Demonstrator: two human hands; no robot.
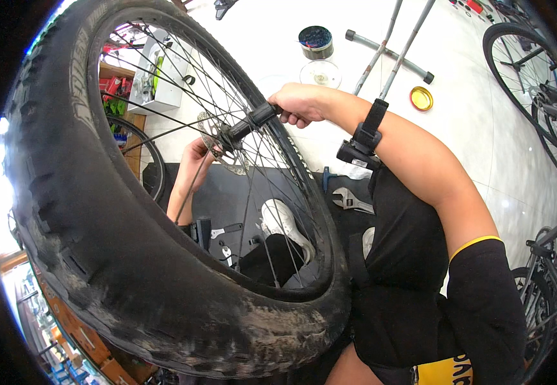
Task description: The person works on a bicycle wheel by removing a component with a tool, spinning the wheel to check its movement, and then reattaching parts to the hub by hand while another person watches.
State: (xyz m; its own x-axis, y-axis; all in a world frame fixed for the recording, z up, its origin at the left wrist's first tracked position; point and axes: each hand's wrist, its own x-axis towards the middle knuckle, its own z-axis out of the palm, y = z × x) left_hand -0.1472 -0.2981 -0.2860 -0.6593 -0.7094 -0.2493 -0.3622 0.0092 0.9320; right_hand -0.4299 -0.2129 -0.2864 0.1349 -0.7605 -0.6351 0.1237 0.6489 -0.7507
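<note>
A large bicycle wheel with a worn, dirt-streaked fat tyre [130,256] stands tilted in front of me and fills the left half of the view. Its black hub [246,128] carries a metal disc rotor [213,131] on the left side. My right hand [299,106] is closed at the hub's right end, fingers curled and thumb against it. Behind the spokes, my left hand [198,156] has its fingers closed at the rotor-side end of the hub, partly hidden by the rotor and spokes.
On the dark mat below lie an adjustable wrench [352,200], a blue-handled tool [327,178] and smaller tools. Beyond are a round tub [315,42], a yellow lid [421,99], a stand's legs [391,54] and a white box [159,77]. Bicycles [529,70] line the right.
</note>
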